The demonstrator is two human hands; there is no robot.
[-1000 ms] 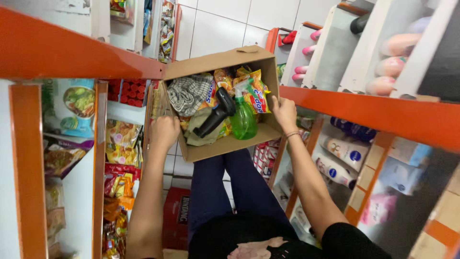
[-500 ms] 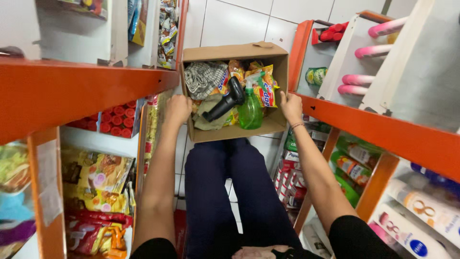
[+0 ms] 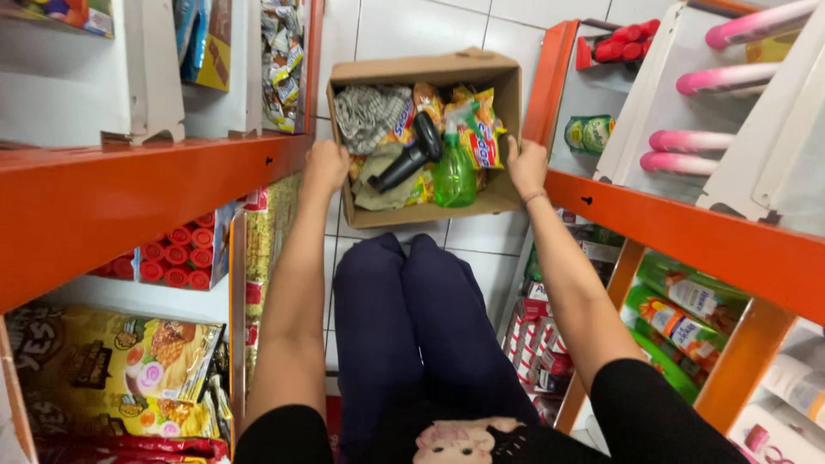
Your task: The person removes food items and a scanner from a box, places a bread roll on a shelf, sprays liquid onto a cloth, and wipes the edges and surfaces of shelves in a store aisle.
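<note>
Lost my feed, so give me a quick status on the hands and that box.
Left hand and right hand grip opposite sides of the open cardboard box. Box full: green spray bottle, snack packets. Orange shelves close on both sides.

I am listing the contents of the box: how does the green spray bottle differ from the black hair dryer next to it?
The green spray bottle is translucent and pear-shaped; the black hair dryer is opaque and elongated. The bottle points along the box's length, the dryer lies diagonally. Both rest on snack packets in the cardboard box.

Matt brown cardboard box (image 3: 430,210), glossy green plastic spray bottle (image 3: 454,176), shiny snack packets (image 3: 479,129).
</note>
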